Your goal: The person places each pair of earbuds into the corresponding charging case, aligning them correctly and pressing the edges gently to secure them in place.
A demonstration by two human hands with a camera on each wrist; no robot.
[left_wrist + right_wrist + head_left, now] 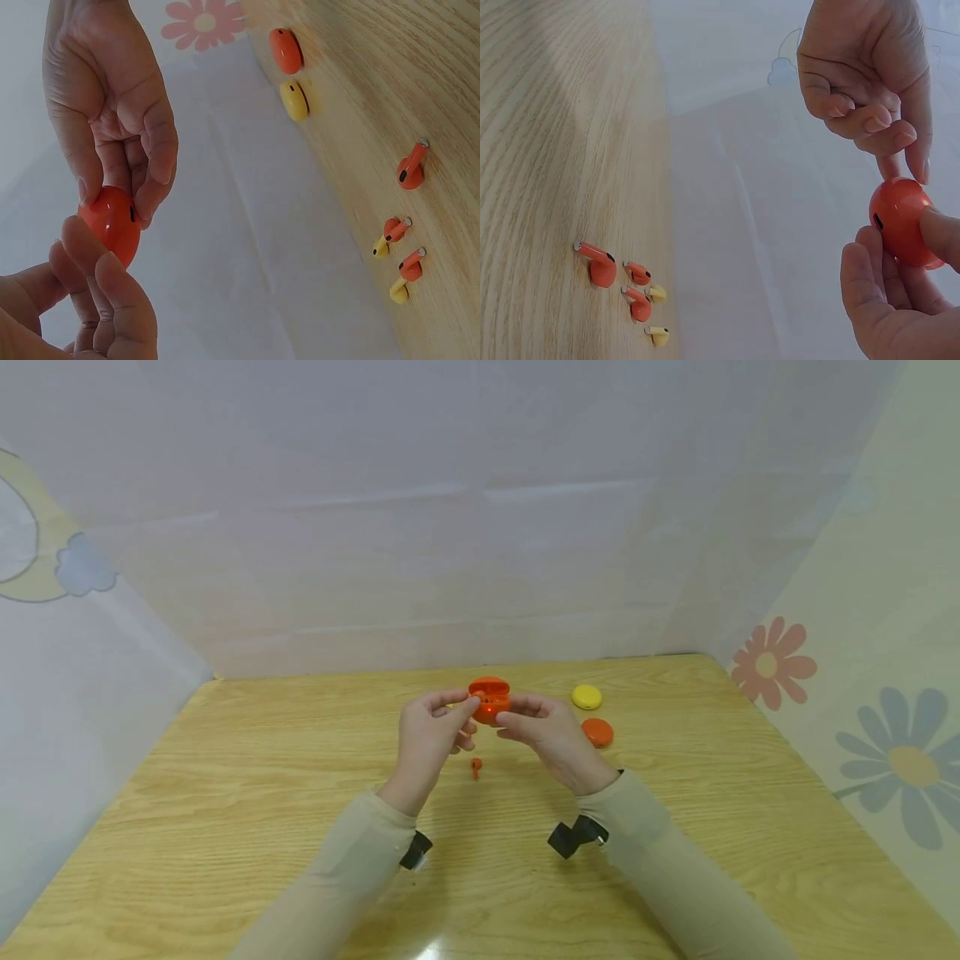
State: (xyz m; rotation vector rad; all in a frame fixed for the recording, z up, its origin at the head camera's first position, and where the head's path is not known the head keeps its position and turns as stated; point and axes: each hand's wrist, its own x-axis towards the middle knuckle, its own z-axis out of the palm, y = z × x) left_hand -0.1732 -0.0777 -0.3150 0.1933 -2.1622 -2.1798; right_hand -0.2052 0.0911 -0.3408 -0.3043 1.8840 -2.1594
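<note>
An orange earbud charging case, its lid raised, is held above the table between both hands. My right hand grips its right end, thumb on the near side. The left hand has thumb and index fingertips pinched at its left end, over the opening; whether an earbud sits between them is hidden. Something small and dark shows inside the case. In the left wrist view, orange earbuds and yellow earbuds lie on the table. One orange earbud shows below the hands in the head view.
A yellow case and a second orange case, both closed, lie on the wooden table beyond and right of the right hand. Cloth walls with a moon and flowers rise around the table.
</note>
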